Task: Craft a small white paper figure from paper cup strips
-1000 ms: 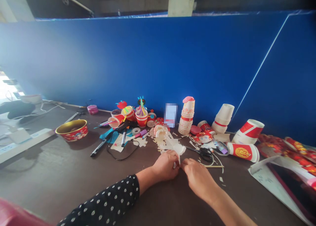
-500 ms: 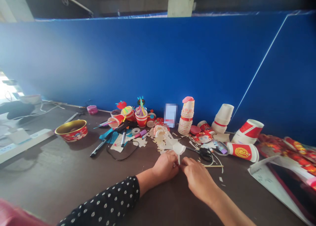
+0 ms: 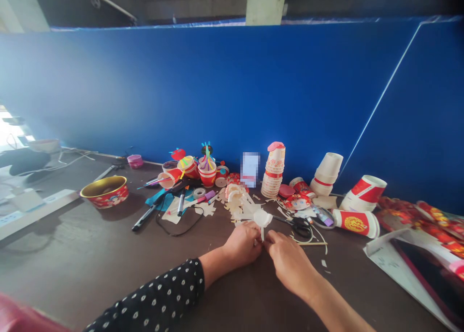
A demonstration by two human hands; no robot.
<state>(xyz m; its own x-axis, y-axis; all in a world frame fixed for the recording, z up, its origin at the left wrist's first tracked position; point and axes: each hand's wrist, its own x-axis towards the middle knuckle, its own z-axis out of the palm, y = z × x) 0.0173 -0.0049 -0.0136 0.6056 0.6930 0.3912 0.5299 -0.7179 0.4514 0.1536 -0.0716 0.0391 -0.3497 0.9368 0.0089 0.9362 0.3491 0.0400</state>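
My left hand point(image 3: 242, 244) and my right hand point(image 3: 287, 257) rest close together on the dark table point(image 3: 87, 264), fingers curled. Between their fingertips they pinch a small white paper piece point(image 3: 262, 220) with a thin stem; its rounded top sticks up above the fingers. My left arm wears a black sleeve with white dots. Black-handled scissors point(image 3: 297, 224) lie just beyond my right hand. White paper scraps point(image 3: 242, 207) are scattered right behind the hands.
A stack of paper cups point(image 3: 274, 171) stands at the blue partition. More red-and-white cups point(image 3: 357, 223) lie to the right. Decorated cups with straws point(image 3: 207, 170), pens point(image 3: 181, 202) and a black cable sit left of centre. A red-gold bowl point(image 3: 105, 191) stands far left. Printed sheets point(image 3: 413, 264) lie right.
The white paper piece has been turned more upright between my fingertips. Both hands stay in nearly the same spot.
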